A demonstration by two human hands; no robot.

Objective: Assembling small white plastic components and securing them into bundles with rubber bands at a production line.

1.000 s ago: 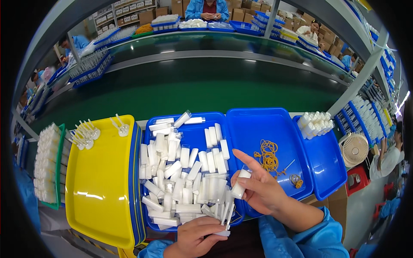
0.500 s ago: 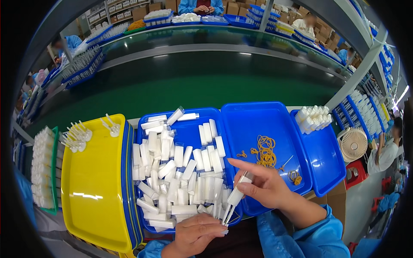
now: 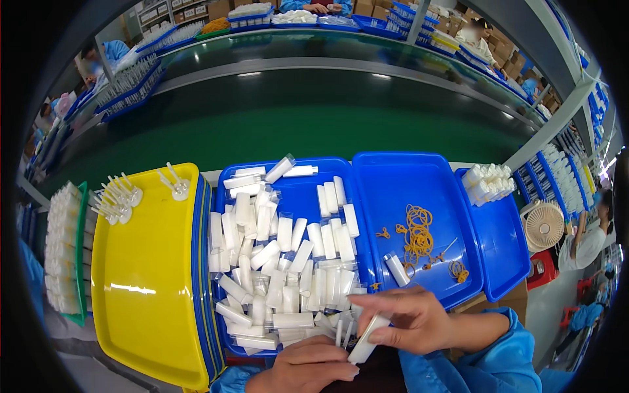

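My right hand (image 3: 413, 321) pinches a white rectangular piece (image 3: 370, 337) between thumb and fingers, just past the near edge of the trays. Its lower end meets the fingertips of my left hand (image 3: 311, 367). Those fingers are closed, and thin white sticks (image 3: 344, 333) rise from beside them; how they are gripped is partly hidden. Heaped in the middle blue tray (image 3: 288, 171) lie many white pieces in clear sleeves (image 3: 288, 262). One sleeved white piece (image 3: 396, 270) lies alone in the right blue tray (image 3: 386, 190), left of the yellow-brown rubber bands (image 3: 419, 232).
Left of me, a yellow tray (image 3: 144, 262) holds several white stemmed parts (image 3: 118, 200). White parts fill a green tray (image 3: 84, 262) beyond it. A narrow blue tray (image 3: 501, 242) bears white bundles (image 3: 488, 183). A green conveyor belt (image 3: 314, 124) runs behind, with other people at its far side.
A sleeved white piece now lies in the right blue tray. My right hand has moved down and nearer my left hand, with a white piece in its fingers. The view has shifted slightly.
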